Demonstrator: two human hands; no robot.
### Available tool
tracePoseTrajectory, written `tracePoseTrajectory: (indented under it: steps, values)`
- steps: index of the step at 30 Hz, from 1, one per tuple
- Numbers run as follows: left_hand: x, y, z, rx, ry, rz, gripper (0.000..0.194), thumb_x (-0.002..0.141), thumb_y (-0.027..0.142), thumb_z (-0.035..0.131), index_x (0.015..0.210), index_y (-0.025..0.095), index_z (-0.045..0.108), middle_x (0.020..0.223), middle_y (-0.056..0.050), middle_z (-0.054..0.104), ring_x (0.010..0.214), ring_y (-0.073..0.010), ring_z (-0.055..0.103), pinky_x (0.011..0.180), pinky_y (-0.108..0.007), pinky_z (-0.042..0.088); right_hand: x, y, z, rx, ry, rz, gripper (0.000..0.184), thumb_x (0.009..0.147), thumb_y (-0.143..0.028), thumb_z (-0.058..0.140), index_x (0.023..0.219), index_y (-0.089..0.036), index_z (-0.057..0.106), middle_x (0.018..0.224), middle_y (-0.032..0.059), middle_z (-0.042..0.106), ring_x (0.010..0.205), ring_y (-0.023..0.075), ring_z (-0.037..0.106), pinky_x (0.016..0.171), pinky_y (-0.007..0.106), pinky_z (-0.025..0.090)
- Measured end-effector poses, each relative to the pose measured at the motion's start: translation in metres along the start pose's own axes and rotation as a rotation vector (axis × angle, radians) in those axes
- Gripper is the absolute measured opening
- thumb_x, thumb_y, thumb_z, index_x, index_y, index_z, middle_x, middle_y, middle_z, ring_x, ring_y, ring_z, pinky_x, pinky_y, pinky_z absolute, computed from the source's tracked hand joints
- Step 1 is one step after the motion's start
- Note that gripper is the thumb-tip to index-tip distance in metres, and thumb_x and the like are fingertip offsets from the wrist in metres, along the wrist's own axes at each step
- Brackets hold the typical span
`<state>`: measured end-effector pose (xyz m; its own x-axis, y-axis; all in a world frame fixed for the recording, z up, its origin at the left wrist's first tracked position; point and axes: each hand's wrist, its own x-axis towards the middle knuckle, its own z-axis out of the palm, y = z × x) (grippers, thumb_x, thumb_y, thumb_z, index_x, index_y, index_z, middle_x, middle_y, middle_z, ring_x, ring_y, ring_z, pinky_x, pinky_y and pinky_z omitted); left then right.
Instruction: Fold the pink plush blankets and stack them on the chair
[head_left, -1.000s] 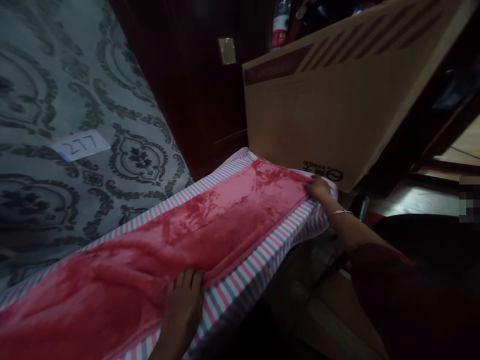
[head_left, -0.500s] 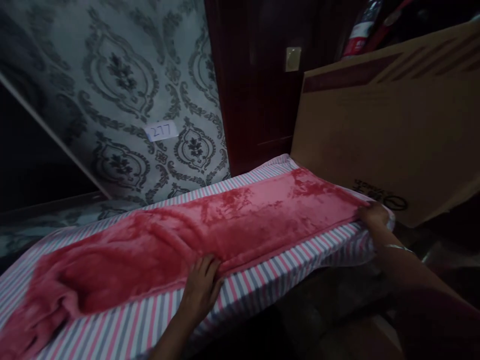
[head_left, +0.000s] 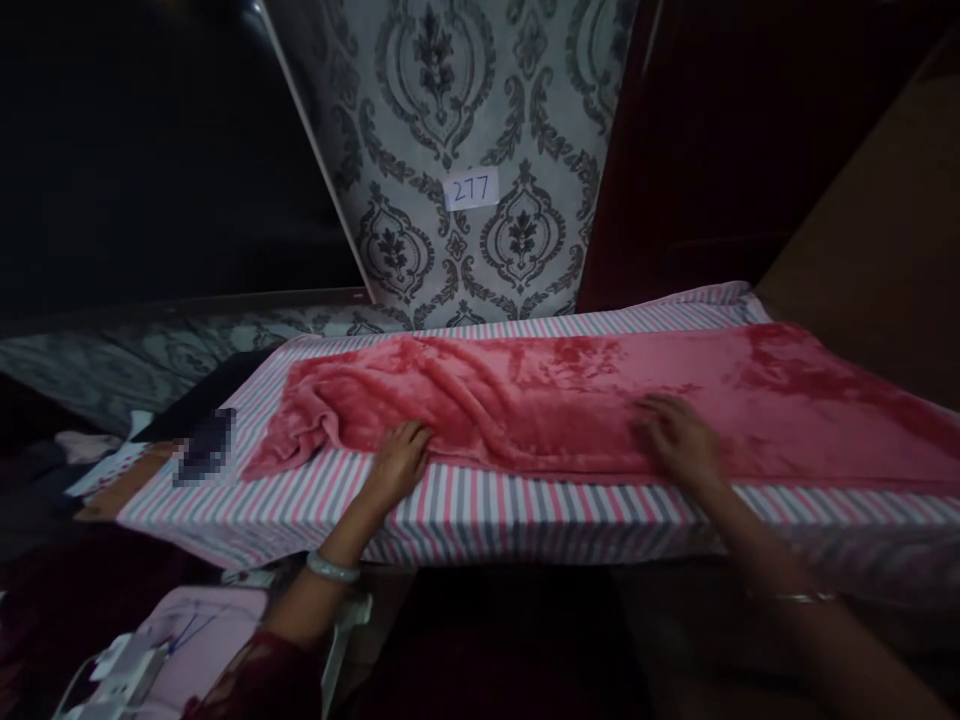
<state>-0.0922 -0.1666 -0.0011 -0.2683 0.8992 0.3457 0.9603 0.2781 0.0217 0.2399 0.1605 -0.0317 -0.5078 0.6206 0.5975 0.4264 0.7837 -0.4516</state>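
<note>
A pink-red plush blanket lies lengthwise over a striped cloth on a long table. Its right part is spread smooth, while folds run across the left part and its left end is bunched up. My left hand is at the blanket's front edge near the bunched end, its fingers bent closed on the fabric. Over the middle of the blanket is my right hand, slightly blurred, fingers apart and holding nothing. Whether its fingertips touch the pile I cannot tell.
Behind stand a patterned wall with a "277" paper, a dark screen and a dark red door panel. Cardboard rises at the right. A pink stool-like surface bearing a white power strip is at lower left.
The view has turned left. My right hand has let go of the blanket's far right end and moved to its middle. My left hand has shifted left along the front edge.
</note>
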Motion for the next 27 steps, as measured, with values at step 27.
tracePoseTrajectory:
  steps: [27]
  values:
    - [0.011, -0.032, -0.013, 0.044, -0.096, 0.066, 0.035, 0.08, 0.009, 0.052, 0.109, 0.018, 0.07, 0.115, -0.014, 0.065, 0.11, -0.0306, 0.056, 0.093, -0.045, 0.045, -0.046, -0.092, 0.044, 0.03, -0.245, -0.346, 0.035, 0.095, -0.039, 0.054, 0.123, -0.022, 0.069, 0.123, 0.0138, 0.067, 0.113, 0.03, 0.061, 0.099, 0.049, 0.048]
